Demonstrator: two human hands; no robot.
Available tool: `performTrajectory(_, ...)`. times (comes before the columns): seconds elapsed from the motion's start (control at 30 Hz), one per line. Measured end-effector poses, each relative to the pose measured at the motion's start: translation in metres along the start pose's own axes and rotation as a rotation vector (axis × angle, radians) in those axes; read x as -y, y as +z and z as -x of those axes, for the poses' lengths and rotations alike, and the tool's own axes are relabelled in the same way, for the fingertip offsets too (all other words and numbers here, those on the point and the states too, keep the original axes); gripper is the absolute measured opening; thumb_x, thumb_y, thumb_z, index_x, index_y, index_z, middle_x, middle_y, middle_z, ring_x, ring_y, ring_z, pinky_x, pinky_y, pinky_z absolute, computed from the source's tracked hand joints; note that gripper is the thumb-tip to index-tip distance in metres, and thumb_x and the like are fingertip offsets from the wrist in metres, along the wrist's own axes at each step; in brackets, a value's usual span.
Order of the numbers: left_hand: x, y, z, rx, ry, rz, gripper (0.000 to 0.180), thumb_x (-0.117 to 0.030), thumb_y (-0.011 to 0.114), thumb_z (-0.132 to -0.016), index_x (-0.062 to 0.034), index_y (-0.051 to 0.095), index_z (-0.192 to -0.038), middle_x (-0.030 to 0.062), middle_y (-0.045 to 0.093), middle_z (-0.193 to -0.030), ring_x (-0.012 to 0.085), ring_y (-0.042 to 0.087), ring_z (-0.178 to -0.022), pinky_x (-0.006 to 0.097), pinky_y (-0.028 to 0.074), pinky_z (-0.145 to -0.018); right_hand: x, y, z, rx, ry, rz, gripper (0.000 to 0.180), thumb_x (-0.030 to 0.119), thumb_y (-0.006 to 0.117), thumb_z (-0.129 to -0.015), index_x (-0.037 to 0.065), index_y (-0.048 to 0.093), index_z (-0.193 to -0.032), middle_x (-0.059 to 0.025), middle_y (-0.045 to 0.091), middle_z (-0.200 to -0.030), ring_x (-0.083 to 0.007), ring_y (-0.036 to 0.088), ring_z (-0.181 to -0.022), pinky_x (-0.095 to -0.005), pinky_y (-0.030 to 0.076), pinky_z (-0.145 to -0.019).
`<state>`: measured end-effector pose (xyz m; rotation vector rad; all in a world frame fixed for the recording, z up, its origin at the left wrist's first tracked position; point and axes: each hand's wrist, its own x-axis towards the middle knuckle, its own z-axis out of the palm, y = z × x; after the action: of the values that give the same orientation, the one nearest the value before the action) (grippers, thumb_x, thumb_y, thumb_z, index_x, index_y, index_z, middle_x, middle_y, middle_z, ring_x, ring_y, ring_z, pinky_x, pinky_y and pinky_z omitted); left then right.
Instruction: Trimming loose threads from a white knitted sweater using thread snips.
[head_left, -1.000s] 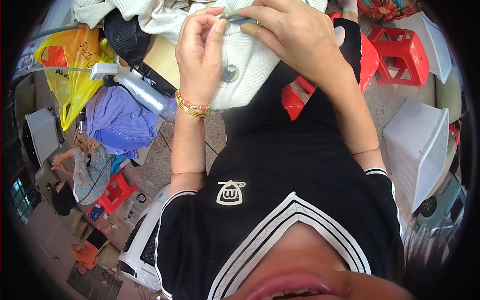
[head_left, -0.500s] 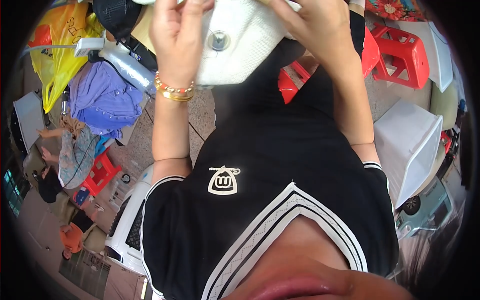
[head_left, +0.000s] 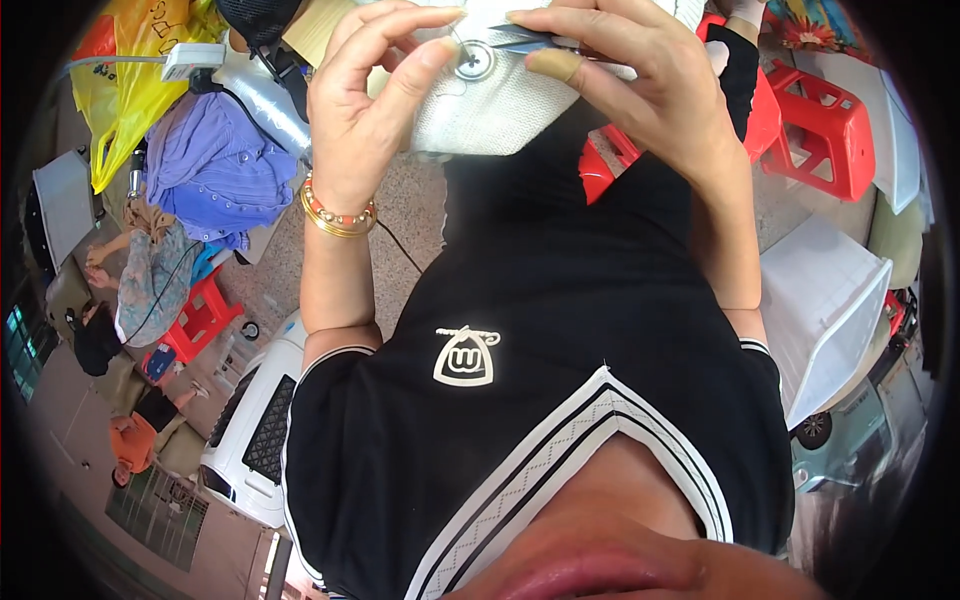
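Floor (head_left: pixel 408 205) below; button (head_left: pixel 474 61) (round) between both thumbs (head_left: pixel 418 72)

Close downward fisheye view from head height

Bright scene, warped rim

Strong, mostly even light, source out of view. Pale cloth (head_left: pixel 485 125) nearly washed out; black shirt (head_left: pixel 560 300) loses fold detail. Glare on plastic roll (head_left: pixel 266 98). Left hand (head_left: pixel 365 100) and right hand (head_left: pixel 650 75) fairly clear; far car (head_left: pixel 855 435) soft. Fisheye bending, black corners.
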<state>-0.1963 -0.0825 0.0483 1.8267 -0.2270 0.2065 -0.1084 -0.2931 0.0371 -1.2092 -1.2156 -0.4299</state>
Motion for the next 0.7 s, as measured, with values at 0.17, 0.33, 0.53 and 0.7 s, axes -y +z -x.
performTrajectory(0.17,0.012,-0.002,-0.003,0.005,0.057,-0.017,0.022,-0.004,0.064,-0.09,0.0007,0.067,-0.11,0.005,0.055,-0.108,0.0113,0.056,-0.096,0.025,0.046,-0.085,0.001,0.004,-0.007,0.0,-0.002,0.029,0.03,0.007,0.073,-0.081,-0.002,0.065,-0.108,-0.0115,0.06,-0.088,-0.023,0.059,-0.072,-0.0297,0.047,-0.063)
performTrajectory(0.33,0.008,0.002,-0.005,-0.082,0.048,0.11,0.011,-0.001,0.066,-0.087,0.0014,0.068,-0.097,0.0043,0.055,-0.103,0.0107,0.055,-0.093,0.024,0.046,-0.083,0.056,-0.006,-0.043,0.363,0.668,0.29,0.03,0.007,0.073,-0.08,-0.001,0.066,-0.107,-0.0113,0.06,-0.088,-0.022,0.059,-0.072,-0.029,0.047,-0.062)
performTrajectory(0.53,0.009,-0.001,-0.007,-0.068,0.071,0.066,0.01,0.0,0.066,-0.087,0.0015,0.068,-0.096,0.0043,0.055,-0.102,0.0106,0.055,-0.093,0.023,0.046,-0.082,0.053,0.0,-0.047,0.365,0.633,0.329,0.031,0.006,0.074,-0.077,-0.002,0.066,-0.106,-0.0109,0.06,-0.088,-0.0229,0.06,-0.071,-0.03,0.048,-0.062)
performTrajectory(0.7,0.004,0.004,-0.008,-0.095,0.079,0.06,0.009,0.001,0.065,-0.087,0.002,0.068,-0.096,0.0041,0.056,-0.101,0.0106,0.055,-0.092,0.023,0.045,-0.081,0.051,0.003,-0.05,0.379,0.584,0.348,0.031,0.005,0.075,-0.075,-0.001,0.067,-0.105,-0.011,0.06,-0.087,-0.0241,0.06,-0.07,-0.0308,0.048,-0.061)
